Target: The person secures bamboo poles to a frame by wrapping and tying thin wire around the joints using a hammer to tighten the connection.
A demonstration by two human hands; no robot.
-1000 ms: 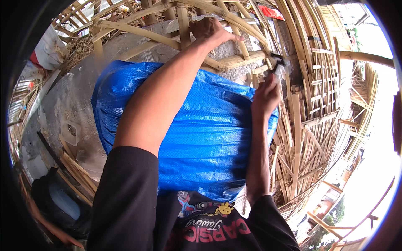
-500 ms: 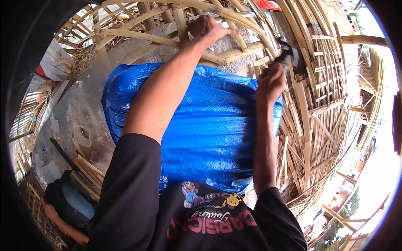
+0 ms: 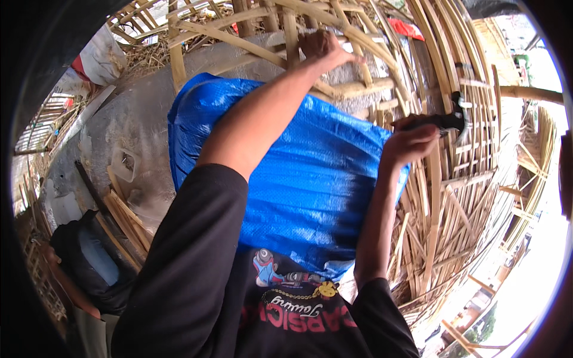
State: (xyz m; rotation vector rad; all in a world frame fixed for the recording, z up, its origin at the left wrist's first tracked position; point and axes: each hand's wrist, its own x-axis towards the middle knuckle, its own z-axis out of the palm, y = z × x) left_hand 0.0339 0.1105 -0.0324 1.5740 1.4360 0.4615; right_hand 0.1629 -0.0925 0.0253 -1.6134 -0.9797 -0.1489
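My right hand [image 3: 409, 145] is closed round the handle of a hammer [image 3: 458, 119] with a dark grip and a metal claw head, held sideways beside the woven bamboo slats. Farther off, my left hand [image 3: 319, 46] rests at the bamboo frame [image 3: 290, 37], its fingers curled down and the thumb stretched to the right. What those fingers grip is hidden behind the hand. Under both forearms lies a blue woven plastic sheet [image 3: 298, 179], spread across my lap and creased.
Split bamboo slats [image 3: 441, 197] are stacked along the right. A grey sheet [image 3: 140, 143] lies on the left, with loose strips [image 3: 128, 221] on it. At lower left another person's arm [image 3: 70, 286] shows near a dark bundle [image 3: 95, 256]. Red plastic [image 3: 406, 28] is at the back.
The hammer has swung to the right, away from the bamboo frame, and now lies sideways in my right hand. My left hand keeps its place at the frame while the view has shifted.
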